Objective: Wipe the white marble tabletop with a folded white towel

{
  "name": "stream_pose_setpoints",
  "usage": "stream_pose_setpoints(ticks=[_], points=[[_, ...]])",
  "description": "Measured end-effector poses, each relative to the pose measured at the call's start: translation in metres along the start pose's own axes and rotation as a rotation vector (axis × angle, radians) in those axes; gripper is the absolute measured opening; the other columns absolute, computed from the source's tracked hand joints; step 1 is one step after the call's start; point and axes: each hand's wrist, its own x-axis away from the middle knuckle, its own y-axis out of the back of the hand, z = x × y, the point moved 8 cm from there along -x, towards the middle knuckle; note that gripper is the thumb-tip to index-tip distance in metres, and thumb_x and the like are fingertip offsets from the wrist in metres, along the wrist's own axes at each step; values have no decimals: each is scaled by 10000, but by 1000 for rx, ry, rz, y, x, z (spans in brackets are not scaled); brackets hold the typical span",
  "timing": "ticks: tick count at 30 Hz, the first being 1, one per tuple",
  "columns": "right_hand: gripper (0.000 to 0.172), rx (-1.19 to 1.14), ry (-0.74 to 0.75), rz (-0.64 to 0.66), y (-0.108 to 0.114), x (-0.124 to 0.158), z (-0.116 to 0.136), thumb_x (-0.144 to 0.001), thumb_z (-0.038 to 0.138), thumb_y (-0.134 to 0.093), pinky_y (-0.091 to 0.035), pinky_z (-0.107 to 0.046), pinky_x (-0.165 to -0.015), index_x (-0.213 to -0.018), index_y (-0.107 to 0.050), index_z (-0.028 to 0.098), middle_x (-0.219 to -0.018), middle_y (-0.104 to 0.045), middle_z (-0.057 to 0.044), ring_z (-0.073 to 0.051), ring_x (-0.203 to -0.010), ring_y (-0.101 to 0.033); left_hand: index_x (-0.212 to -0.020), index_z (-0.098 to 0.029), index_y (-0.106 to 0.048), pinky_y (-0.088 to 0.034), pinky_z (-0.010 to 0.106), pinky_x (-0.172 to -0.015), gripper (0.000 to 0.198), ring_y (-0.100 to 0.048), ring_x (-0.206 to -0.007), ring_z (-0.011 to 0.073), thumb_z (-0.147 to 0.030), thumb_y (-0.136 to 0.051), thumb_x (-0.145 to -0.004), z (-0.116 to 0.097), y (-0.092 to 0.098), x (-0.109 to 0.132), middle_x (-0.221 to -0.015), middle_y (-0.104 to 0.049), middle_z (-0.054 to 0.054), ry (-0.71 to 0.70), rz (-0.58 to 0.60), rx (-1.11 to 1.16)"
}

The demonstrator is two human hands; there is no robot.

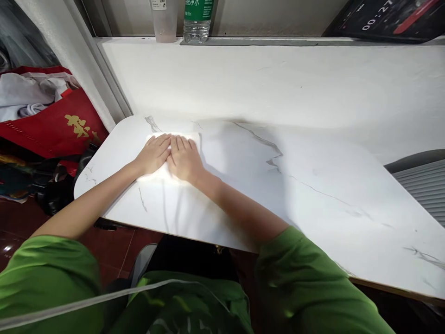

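A white square sheet [160, 174] lies flat on the white marbled tabletop [239, 185], left of centre. Whether it is paper or cloth I cannot tell. My left hand [155, 153] rests palm down on its left half, fingers stretched toward the middle. Beside it, my right hand [185, 157] presses flat on the sheet with its fingers pointing away from me. The two hands touch at the fingertips and thumbs. Much of the sheet is hidden beneath them, and its pale edges blend into the table.
On the ledge behind the table stand a clear plastic cup [165, 21], a green-labelled water bottle [197, 21] and a dark screen or box [389, 21]. A red bag [52, 118] with white fabric sits at the left. A grey ribbed object [426, 185] borders the table's right side.
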Motion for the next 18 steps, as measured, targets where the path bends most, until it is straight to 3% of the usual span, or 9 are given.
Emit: stream_pose_setpoints(ticks=[6,10,14,18], points=[[691,-83,80,106,5,37,99,-966,317,-368,-169,-537,-1206,-1507,-249,-96,-1542,-339,-297,-391,-1447,-305,-1493,-130,-353,-161,457,-1240,576,-276,-1487,229,-351,-191,-987,23,17,110,-1587,-353,103,43,-14,-21],[699,-111,178,102,3,35,147,-977,337,-359,-175,-558,-1196,-1503,-245,-109,-1526,-340,-326,-409,-1441,-310,-1490,-181,-365,-185,474,-1235,572,-307,-1475,232,-382,-183,-986,54,31,154,-1574,-382,78,79,-46,-30],[686,-120,194,63,-2,18,159,-978,327,-356,-207,-564,-1172,-1491,-264,-119,-1497,-380,-337,-417,-1415,-350,-1484,-170,-384,-212,469,-1230,590,-321,-1468,232,-403,-202,-973,80,38,154,-1569,-390,85,95,-42,3],[659,-141,147,49,-10,-14,143,-972,303,-365,-211,-547,-1167,-1492,-288,-95,-1501,-399,-307,-390,-1408,-364,-1473,-202,-419,-229,439,-1227,586,-339,-1459,226,-422,-247,-957,102,40,121,-1548,-426,58,125,-67,21]])
